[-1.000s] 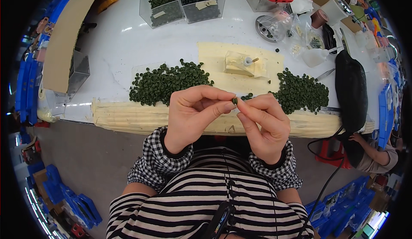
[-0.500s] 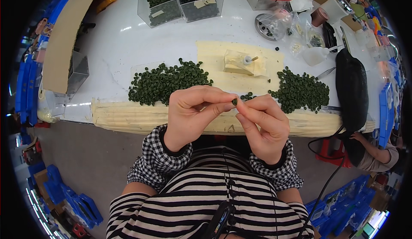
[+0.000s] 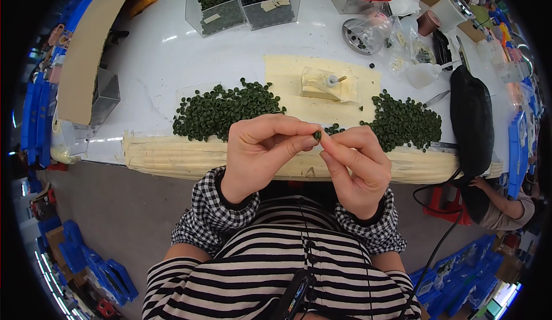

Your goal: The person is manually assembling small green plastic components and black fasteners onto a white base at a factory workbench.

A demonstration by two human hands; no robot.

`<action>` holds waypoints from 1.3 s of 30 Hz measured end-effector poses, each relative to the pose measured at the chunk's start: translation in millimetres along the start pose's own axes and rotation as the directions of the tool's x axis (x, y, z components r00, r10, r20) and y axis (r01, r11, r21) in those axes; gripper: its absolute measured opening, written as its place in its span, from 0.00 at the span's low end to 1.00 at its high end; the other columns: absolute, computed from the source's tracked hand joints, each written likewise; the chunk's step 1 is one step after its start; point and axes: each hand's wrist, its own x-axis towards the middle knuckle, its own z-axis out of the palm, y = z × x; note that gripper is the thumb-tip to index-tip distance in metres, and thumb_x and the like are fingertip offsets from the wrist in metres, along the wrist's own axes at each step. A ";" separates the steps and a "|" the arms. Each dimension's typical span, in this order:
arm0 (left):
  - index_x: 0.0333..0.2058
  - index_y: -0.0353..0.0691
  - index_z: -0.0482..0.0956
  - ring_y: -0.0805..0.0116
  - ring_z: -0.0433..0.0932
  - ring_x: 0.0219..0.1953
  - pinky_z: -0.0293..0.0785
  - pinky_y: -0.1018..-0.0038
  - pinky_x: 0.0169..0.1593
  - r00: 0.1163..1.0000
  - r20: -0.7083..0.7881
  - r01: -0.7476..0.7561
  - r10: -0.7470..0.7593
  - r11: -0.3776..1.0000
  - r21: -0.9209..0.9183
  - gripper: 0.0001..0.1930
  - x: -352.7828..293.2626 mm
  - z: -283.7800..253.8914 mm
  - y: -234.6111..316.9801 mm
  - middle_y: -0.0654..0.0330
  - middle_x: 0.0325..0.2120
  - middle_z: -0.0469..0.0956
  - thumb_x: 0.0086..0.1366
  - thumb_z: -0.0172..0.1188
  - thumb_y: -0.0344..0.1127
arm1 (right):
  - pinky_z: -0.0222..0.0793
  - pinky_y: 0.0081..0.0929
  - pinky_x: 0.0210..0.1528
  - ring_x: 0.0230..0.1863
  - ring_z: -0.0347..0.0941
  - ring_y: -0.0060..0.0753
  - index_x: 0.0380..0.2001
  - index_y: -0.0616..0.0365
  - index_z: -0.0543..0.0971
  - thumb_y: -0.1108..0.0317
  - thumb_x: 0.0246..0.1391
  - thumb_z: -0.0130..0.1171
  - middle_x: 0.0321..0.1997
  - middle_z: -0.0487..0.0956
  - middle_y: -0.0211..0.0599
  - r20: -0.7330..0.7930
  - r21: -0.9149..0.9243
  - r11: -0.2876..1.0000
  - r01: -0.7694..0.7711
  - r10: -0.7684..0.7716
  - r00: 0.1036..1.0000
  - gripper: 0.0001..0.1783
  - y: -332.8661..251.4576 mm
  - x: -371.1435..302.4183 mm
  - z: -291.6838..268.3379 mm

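A small dark green round piece (image 3: pixel 317 136), button-like in shape, is pinched between the thumb and index finger of my left hand (image 3: pixel 256 150), above the table's front edge. My right hand (image 3: pixel 357 170) comes in from the other side, its index fingertip touching that piece and its thumb lower down, apart from it. Behind my left hand lies a large pile of similar green pieces (image 3: pixel 224 110). Another pile (image 3: pixel 405 120) spreads beyond my right hand, and a few loose pieces (image 3: pixel 333 129) lie just behind the fingertips.
A cream-wrapped block (image 3: pixel 320 84) with a small stick-holding pot stands on a cream sheet (image 3: pixel 282 67). Clear bins (image 3: pixel 221 21) of pieces stand farther back. Tweezers (image 3: pixel 437 98) and a black pouch (image 3: pixel 471 119) lie right; a cardboard sheet (image 3: pixel 86 50) rises left. Another person's arm (image 3: pixel 500 199) shows lower right.
Both hands have shifted very slightly right with the green piece. It sits at a slightly different angle between the fingertips. The piles look the same.
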 end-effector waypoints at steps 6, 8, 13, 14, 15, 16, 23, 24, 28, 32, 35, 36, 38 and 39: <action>0.42 0.27 0.80 0.69 0.82 0.40 0.79 0.78 0.46 0.999 -0.030 0.033 -0.035 0.997 -0.068 0.11 0.1 4.7 1.1 0.51 0.38 0.82 0.60 0.61 0.18 | 0.66 0.23 0.31 0.30 0.72 0.30 0.40 0.58 0.85 0.81 0.41 0.68 0.31 0.79 0.32 -0.013 -0.043 0.998 0.040 -0.041 0.999 0.18 1.9 2.9 -1.5; 0.42 0.27 0.80 0.69 0.82 0.41 0.79 0.77 0.47 0.999 -0.014 0.040 -0.041 0.997 -0.063 0.11 0.1 3.2 0.6 0.51 0.38 0.82 0.60 0.62 0.18 | 0.66 0.23 0.30 0.30 0.72 0.30 0.40 0.58 0.85 0.81 0.41 0.68 0.31 0.79 0.32 -0.018 -0.059 0.996 0.061 -0.062 0.998 0.18 2.1 3.9 -2.0; 0.41 0.26 0.80 0.69 0.81 0.41 0.79 0.77 0.47 0.999 -0.021 0.048 -0.049 0.998 -0.046 0.10 -0.4 3.7 2.7 0.50 0.38 0.82 0.59 0.63 0.18 | 0.66 0.24 0.30 0.29 0.72 0.31 0.39 0.59 0.85 0.81 0.40 0.68 0.31 0.79 0.32 -0.021 -0.112 0.988 0.110 -0.113 0.993 0.18 4.4 5.6 -1.7; 0.41 0.26 0.80 0.69 0.81 0.41 0.79 0.77 0.47 0.999 -0.022 0.048 -0.049 0.997 -0.052 0.10 -0.4 3.7 2.4 0.50 0.38 0.82 0.59 0.63 0.18 | 0.66 0.24 0.30 0.29 0.72 0.31 0.39 0.59 0.85 0.81 0.40 0.68 0.31 0.79 0.32 -0.018 -0.125 0.985 0.120 -0.124 0.992 0.18 4.4 6.1 -2.2; 0.41 0.26 0.80 0.69 0.81 0.41 0.79 0.77 0.47 0.998 -0.022 0.049 -0.050 0.997 -0.058 0.10 -0.5 3.8 2.1 0.50 0.38 0.82 0.59 0.63 0.18 | 0.66 0.24 0.29 0.29 0.72 0.31 0.39 0.59 0.85 0.81 0.40 0.68 0.30 0.79 0.32 -0.014 -0.137 0.982 0.131 -0.134 0.991 0.18 4.5 6.3 -2.4; 0.41 0.27 0.80 0.69 0.81 0.41 0.79 0.77 0.47 0.999 -0.025 0.045 -0.046 0.998 -0.052 0.10 -0.3 4.2 1.8 0.51 0.37 0.82 0.59 0.63 0.18 | 0.66 0.24 0.29 0.29 0.72 0.31 0.40 0.59 0.85 0.81 0.40 0.68 0.30 0.79 0.32 -0.015 -0.127 0.984 0.124 -0.127 0.992 0.18 4.5 6.2 -2.4; 0.39 0.30 0.83 0.70 0.82 0.38 0.78 0.78 0.44 0.999 -0.032 -0.039 0.041 0.997 0.063 0.10 1.8 4.4 0.5 0.53 0.36 0.83 0.57 0.63 0.18 | 0.66 0.23 0.30 0.29 0.72 0.29 0.41 0.57 0.85 0.81 0.41 0.69 0.31 0.78 0.31 0.001 -0.035 0.998 0.051 -0.051 0.999 0.20 4.8 5.2 -3.9; 0.38 0.31 0.83 0.70 0.82 0.38 0.78 0.78 0.43 0.998 -0.035 -0.044 0.047 0.996 0.077 0.10 2.0 4.3 0.5 0.53 0.36 0.83 0.57 0.63 0.17 | 0.66 0.23 0.30 0.29 0.72 0.29 0.41 0.57 0.85 0.81 0.41 0.69 0.31 0.78 0.31 0.007 -0.029 0.999 0.043 -0.043 0.999 0.20 4.8 5.3 -4.3; 0.38 0.33 0.84 0.70 0.82 0.37 0.77 0.79 0.41 0.994 -0.013 -0.104 0.108 0.979 0.174 0.11 3.7 2.6 0.9 0.53 0.34 0.83 0.56 0.63 0.17 | 0.66 0.23 0.30 0.30 0.72 0.29 0.41 0.57 0.85 0.81 0.41 0.68 0.31 0.78 0.31 0.009 -0.015 0.999 0.043 -0.043 0.999 0.20 5.7 4.6 -3.5; 0.38 0.34 0.84 0.70 0.83 0.36 0.77 0.79 0.41 0.990 0.004 -0.141 0.144 0.967 0.213 0.11 5.1 2.1 0.4 0.53 0.33 0.84 0.56 0.64 0.18 | 0.66 0.23 0.30 0.29 0.72 0.29 0.41 0.58 0.84 0.82 0.41 0.68 0.31 0.78 0.31 0.010 -0.009 0.999 0.045 -0.045 0.999 0.20 6.7 3.5 -3.3; 0.38 0.34 0.84 0.69 0.83 0.36 0.78 0.79 0.41 0.988 0.009 -0.151 0.153 0.965 0.217 0.11 5.7 2.2 -0.6 0.53 0.33 0.84 0.56 0.64 0.18 | 0.66 0.23 0.30 0.29 0.72 0.29 0.41 0.59 0.84 0.82 0.42 0.68 0.31 0.78 0.32 0.011 -0.002 0.999 0.039 -0.039 0.999 0.19 7.8 2.1 -2.7; 0.38 0.35 0.85 0.69 0.83 0.36 0.78 0.79 0.41 0.988 0.010 -0.153 0.154 0.964 0.217 0.11 5.8 2.1 -1.2 0.53 0.33 0.84 0.56 0.64 0.18 | 0.66 0.23 0.30 0.29 0.72 0.29 0.41 0.59 0.84 0.82 0.42 0.68 0.31 0.78 0.32 0.011 0.001 0.999 0.039 -0.039 0.999 0.19 8.2 1.7 -2.6; 0.38 0.35 0.85 0.69 0.83 0.36 0.78 0.79 0.41 0.987 0.013 -0.159 0.160 0.962 0.224 0.11 5.4 1.1 -2.8 0.54 0.33 0.84 0.56 0.64 0.18 | 0.66 0.23 0.31 0.29 0.72 0.29 0.41 0.59 0.84 0.82 0.42 0.68 0.31 0.78 0.32 0.017 0.005 0.999 0.038 -0.038 0.999 0.19 8.3 1.6 -2.7; 0.38 0.35 0.85 0.69 0.83 0.37 0.78 0.79 0.41 0.987 0.014 -0.161 0.162 0.960 0.228 0.11 5.1 0.8 -3.3 0.54 0.33 0.84 0.56 0.64 0.18 | 0.67 0.23 0.31 0.29 0.72 0.29 0.41 0.59 0.84 0.82 0.42 0.68 0.31 0.78 0.32 0.020 0.007 0.999 0.038 -0.038 0.999 0.19 8.2 1.5 -2.7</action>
